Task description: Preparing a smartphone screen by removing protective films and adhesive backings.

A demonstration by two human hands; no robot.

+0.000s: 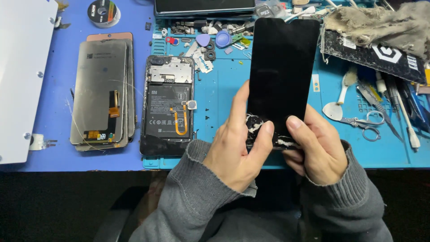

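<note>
At the far left we see a white panel lying over the edge of the blue surface, with a roll of tape at the far side beyond it. Next to the right lies a stack of detached screens, backs up, with orange flex cables showing. Just beside it, on the teal mat, rests an opened phone body, its battery and an orange cable exposed. Far of that we find scattered small parts and blue picks.

Near the middle, our left hand is closed on the lower left edge of the black screen panel, thumb pressed on its cracked, whitish lower corner. The panel stands up on end over the mat, tilted slightly, glass toward us. Our right hand grips its lower right edge, thumb on the front, fingers behind. Both grey sleeves reach in from the near side.

Further right lie a white spatula tool, scissors, several hand tools, and at the far right a frayed grey rag on a black pad.
</note>
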